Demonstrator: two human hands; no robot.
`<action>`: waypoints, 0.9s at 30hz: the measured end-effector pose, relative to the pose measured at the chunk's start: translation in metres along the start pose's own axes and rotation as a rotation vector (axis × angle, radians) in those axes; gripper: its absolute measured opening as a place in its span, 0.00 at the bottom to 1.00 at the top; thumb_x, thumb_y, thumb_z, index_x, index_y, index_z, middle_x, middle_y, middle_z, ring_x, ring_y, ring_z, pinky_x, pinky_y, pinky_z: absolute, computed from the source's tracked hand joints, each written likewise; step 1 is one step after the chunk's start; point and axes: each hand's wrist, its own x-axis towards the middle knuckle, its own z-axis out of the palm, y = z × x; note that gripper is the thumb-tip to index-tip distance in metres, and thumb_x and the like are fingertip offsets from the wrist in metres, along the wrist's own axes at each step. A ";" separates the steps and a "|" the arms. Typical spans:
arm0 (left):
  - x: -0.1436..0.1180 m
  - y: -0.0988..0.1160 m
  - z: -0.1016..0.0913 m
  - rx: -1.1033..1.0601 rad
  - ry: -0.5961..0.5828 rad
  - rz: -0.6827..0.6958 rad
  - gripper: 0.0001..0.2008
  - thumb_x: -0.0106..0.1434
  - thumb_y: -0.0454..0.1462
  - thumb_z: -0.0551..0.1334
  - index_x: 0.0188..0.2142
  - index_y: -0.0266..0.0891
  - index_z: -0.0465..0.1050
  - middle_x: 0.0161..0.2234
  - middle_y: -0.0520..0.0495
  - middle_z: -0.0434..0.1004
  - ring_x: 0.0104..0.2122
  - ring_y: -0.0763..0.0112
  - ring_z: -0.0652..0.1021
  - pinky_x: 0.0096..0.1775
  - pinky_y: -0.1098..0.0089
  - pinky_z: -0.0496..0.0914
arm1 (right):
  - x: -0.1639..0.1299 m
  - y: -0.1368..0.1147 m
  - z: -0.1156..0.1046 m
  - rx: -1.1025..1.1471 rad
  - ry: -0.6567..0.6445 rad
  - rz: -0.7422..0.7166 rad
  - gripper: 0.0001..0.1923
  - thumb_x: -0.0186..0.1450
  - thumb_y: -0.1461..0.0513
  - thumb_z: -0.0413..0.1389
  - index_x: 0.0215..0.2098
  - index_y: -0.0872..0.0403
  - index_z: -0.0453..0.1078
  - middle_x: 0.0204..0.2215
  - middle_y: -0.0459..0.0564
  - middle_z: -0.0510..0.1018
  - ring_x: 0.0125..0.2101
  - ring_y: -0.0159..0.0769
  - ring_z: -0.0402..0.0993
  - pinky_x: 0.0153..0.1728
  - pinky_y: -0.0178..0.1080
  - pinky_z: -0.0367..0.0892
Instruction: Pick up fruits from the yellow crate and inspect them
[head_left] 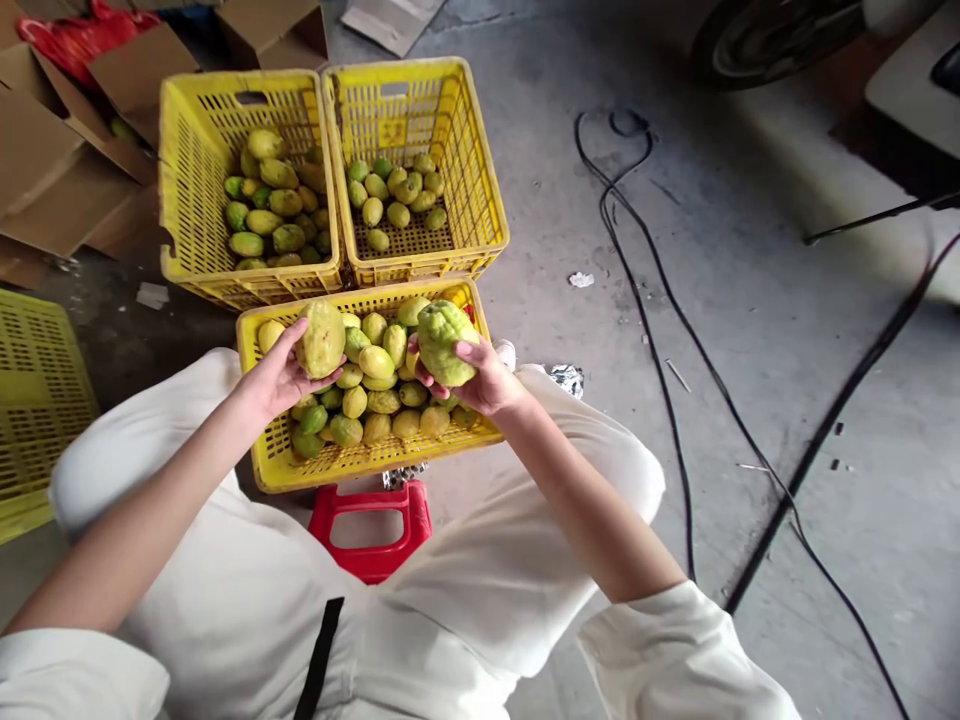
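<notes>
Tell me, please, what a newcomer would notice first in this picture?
First come the three yellow crates of green-yellow fruit: the nearest crate lies between the person's knees, the other two stand side by side behind it. Over the nearest one, the left hand holds a yellowish fruit and the right hand holds a greener fruit. Black cables run across the concrete floor on the right.

No readable text or labels.

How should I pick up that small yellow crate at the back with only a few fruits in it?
Probably best by its rim, both hands coming from above: the right-hand back yellow slatted plastic crate has a cut-out handle slot in its far wall. Its left wall sits against the fuller yellow crate, so that side is blocked.
</notes>
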 end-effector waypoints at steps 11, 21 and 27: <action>0.005 -0.006 0.001 0.020 -0.008 0.056 0.14 0.60 0.42 0.72 0.44 0.41 0.77 0.40 0.41 0.82 0.37 0.58 0.82 0.36 0.61 0.81 | 0.001 -0.001 -0.008 0.006 0.243 0.075 0.24 0.62 0.42 0.56 0.46 0.49 0.67 0.39 0.54 0.82 0.48 0.53 0.81 0.40 0.53 0.83; 0.013 -0.005 -0.003 0.037 0.002 0.155 0.14 0.54 0.37 0.72 0.39 0.39 0.74 0.35 0.47 0.81 0.33 0.66 0.81 0.34 0.67 0.77 | 0.008 0.005 -0.016 0.087 0.279 0.130 0.23 0.66 0.43 0.48 0.46 0.51 0.67 0.41 0.58 0.82 0.47 0.54 0.81 0.38 0.55 0.82; 0.013 -0.005 -0.002 0.130 0.032 0.391 0.19 0.48 0.35 0.76 0.39 0.41 0.76 0.42 0.49 0.83 0.45 0.64 0.81 0.40 0.70 0.77 | 0.011 0.007 -0.020 0.081 0.322 0.125 0.20 0.65 0.44 0.55 0.46 0.48 0.66 0.38 0.51 0.82 0.41 0.45 0.82 0.32 0.42 0.80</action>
